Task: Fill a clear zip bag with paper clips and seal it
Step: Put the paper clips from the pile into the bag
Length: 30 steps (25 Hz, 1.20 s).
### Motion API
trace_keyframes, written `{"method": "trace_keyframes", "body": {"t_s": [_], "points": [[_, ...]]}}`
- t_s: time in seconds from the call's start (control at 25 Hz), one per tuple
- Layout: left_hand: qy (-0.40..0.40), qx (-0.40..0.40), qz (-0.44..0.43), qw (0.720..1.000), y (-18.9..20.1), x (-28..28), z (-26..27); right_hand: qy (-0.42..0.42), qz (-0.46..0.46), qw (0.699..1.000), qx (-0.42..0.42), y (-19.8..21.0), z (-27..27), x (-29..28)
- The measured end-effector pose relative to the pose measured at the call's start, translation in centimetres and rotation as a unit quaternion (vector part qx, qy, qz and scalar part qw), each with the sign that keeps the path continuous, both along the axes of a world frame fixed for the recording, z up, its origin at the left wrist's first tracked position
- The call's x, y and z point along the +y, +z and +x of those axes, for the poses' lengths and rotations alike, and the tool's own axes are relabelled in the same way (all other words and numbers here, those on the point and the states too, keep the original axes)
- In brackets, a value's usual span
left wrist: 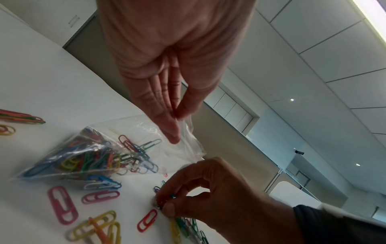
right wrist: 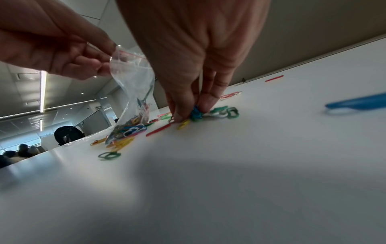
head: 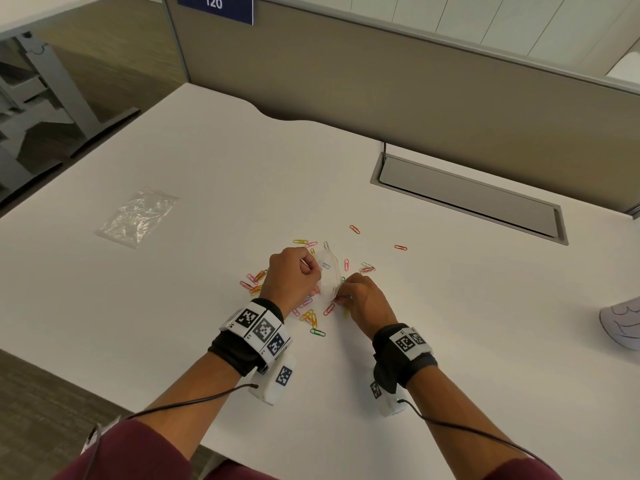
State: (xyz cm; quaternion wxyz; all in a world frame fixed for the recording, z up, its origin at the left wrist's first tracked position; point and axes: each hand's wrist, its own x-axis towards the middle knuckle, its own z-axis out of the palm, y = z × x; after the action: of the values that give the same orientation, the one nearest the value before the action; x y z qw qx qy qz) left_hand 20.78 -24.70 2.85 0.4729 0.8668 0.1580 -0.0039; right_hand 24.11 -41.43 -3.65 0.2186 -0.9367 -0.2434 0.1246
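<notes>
Two hands work mid-bench: the left hand pinches the mouth of one clear zip bag, partly filled with paper clips; the right hand pinches a few loose clips off the bench. Dozens more lie scattered. A second bag lies toward the left edge.

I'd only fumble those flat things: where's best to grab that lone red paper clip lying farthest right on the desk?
The red paper clip lies flat and alone on the desk, so come straight down from above and pinch across its two long sides, probably near the middle; sliding it slightly should help a fingertip get under it.
</notes>
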Motion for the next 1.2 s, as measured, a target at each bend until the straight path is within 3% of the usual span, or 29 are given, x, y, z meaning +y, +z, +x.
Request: {"method": "trace_keyframes", "body": {"t_s": [0.24,0.36,0.48,0.6,0.72,0.8,0.92,1.04,1.2], "points": [[0.003,-0.002,-0.007,1.000,0.1,-0.1,0.1,0.027,-0.051,0.998,-0.037,0.1,0.5,0.5],[0.006,0.000,-0.014,1.000,0.1,-0.1,0.0,-0.024,-0.033,0.999,-0.021,-0.3,0.8,0.4],[0.008,0.004,-0.016,1.000,0.1,0.0,0.0,-0.133,0.060,0.989,0.026,-0.1,1.2,-0.5],[0.005,0.007,-0.011,1.000,0.3,-0.1,0.0,-0.220,0.195,0.950,0.102,1.5,1.6,-1.3],[0.007,0.009,-0.017,1.000,0.3,-0.1,0.0,-0.243,0.339,0.891,0.181,4.4,1.7,-1.3],[0.008,0.013,-0.018,1.000,0.4,-0.3,0.0,-0.214,0.374,0.877,0.211,6.5,1.7,-1.1],[0.012,0.019,-0.009,1.000,0.6,-0.4,0.2,-0.137,0.301,0.913,0.241,8.4,1.9,-0.3],[0.013,0.018,-0.002,1.000,0.8,-0.5,0.1,-0.104,0.174,0.957,0.207,8.9,2.1,1.2],[0.034,0.013,0.001,0.999,1.4,0.3,-0.6,-0.119,0.162,0.965,0.168,9.0,2.1,3.5]]}}
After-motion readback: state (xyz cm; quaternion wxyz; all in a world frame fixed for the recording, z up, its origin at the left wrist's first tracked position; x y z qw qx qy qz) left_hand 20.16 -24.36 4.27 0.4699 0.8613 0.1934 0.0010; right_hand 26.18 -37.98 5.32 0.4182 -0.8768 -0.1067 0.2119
